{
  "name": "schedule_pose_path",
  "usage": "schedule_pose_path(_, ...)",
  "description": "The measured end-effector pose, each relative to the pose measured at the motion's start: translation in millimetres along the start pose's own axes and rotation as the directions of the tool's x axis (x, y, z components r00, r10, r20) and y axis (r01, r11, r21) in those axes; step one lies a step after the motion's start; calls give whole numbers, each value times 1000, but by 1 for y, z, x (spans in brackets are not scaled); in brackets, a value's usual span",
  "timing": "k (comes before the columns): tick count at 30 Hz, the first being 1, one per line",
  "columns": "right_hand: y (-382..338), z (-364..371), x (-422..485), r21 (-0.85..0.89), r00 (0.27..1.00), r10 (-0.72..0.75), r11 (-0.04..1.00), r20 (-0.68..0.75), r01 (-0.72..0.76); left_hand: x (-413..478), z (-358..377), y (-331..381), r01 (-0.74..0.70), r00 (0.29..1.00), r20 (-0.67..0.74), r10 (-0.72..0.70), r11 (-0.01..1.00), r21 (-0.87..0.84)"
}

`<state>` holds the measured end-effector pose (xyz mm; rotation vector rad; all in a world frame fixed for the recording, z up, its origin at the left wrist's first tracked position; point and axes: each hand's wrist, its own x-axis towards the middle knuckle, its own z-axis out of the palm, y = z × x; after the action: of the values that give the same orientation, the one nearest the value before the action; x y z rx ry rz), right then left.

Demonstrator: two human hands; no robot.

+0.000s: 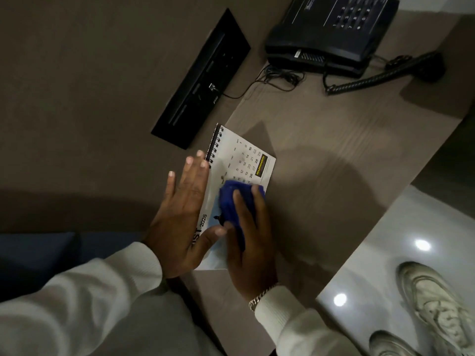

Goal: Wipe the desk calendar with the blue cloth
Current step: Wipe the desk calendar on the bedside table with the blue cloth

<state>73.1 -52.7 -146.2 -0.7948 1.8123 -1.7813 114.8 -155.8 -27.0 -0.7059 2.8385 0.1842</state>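
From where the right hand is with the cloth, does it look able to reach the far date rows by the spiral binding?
Probably yes. The right hand presses the blue cloth on the desk calendar, and the page beyond is bare. The left hand lies flat along the left edge, beside that path.

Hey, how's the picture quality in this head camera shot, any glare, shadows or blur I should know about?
Head view: dim overall; two bright ceiling-light reflections glare on the glossy floor; a broad soft shadow falls across the desk right of the calendar; sleeves at the bottom edge look blurred; the left hand, right hand and blue cloth are slightly soft, yet the calendar dates stay readable; wide-angle tilt skews the scene.
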Motion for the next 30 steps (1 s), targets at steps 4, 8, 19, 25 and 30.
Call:
schedule_pose_path(4,1,0,42,4,999,26,1000,-20,-26,0,1,-2,-11,1000,-2,11,1000,-23)
schedule_pose_path(8,9,-1,36,-26,992,114,993,-61,-116,0,0,-2,-2,1000,12,2,999,-44)
schedule_pose_path(19,2,4,56,-15,994,41,999,-97,-43,-1,1,-3,-20,1000,-6,20,996,-93)
schedule_pose_path(25,2,2,5,-47,1000,-9,999,-26,8,0,2,-4,-18,1000,-16,17,994,-109)
schedule_pose_path(30,-8,4,55,-14,997,-62,998,-52,61,-1,4,-8,-35,999,-23,33,993,-108)
